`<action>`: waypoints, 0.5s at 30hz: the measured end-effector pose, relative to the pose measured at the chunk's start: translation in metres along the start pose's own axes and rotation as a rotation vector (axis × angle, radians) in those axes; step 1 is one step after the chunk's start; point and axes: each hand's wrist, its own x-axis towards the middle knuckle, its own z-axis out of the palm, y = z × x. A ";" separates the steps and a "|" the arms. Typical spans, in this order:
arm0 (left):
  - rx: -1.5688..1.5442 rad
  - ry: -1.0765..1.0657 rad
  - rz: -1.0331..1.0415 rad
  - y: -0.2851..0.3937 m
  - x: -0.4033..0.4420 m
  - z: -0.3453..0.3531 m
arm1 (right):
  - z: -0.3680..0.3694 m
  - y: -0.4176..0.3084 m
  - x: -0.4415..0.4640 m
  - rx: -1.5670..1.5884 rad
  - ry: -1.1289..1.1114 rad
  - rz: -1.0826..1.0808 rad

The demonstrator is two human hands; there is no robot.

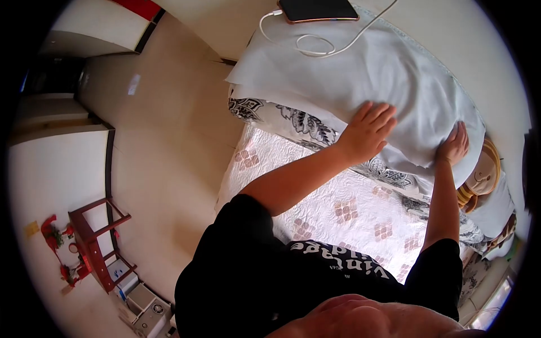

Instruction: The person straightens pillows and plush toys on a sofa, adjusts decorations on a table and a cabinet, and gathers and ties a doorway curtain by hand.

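A pale grey cloth [344,79] is draped over a long padded bundle along the wall, with some creases on its right part. My left hand [367,130] lies palm down on the cloth near its front edge, fingers stretched out. Farther right, my right hand [454,145] rests flat on the same cloth, also with fingers extended. Below the cloth's edge shows a white fabric with black floral print [307,124]. Under that is a white quilted bedspread [304,197] with brownish square motifs.
A dark phone [318,9] with a white charging cable [315,54] lies on the cloth's far side. A round tan plush-like item [483,174] sits at the right end. Tiled floor [169,129] runs along the left, with a reddish-brown wooden stand [96,253] beyond.
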 end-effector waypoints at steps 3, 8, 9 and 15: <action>-0.158 -0.107 -0.104 -0.023 -0.086 -0.005 | 0.007 0.005 0.000 0.002 -0.001 0.011; 0.212 -0.008 -0.391 -0.112 -0.136 -0.056 | 0.004 0.004 -0.001 0.009 -0.007 0.008; 0.281 -0.025 -0.422 -0.127 -0.137 -0.057 | 0.006 0.007 -0.001 0.004 -0.012 0.016; 0.425 -0.127 -0.473 -0.124 -0.162 -0.043 | 0.007 0.008 -0.002 0.009 0.003 0.005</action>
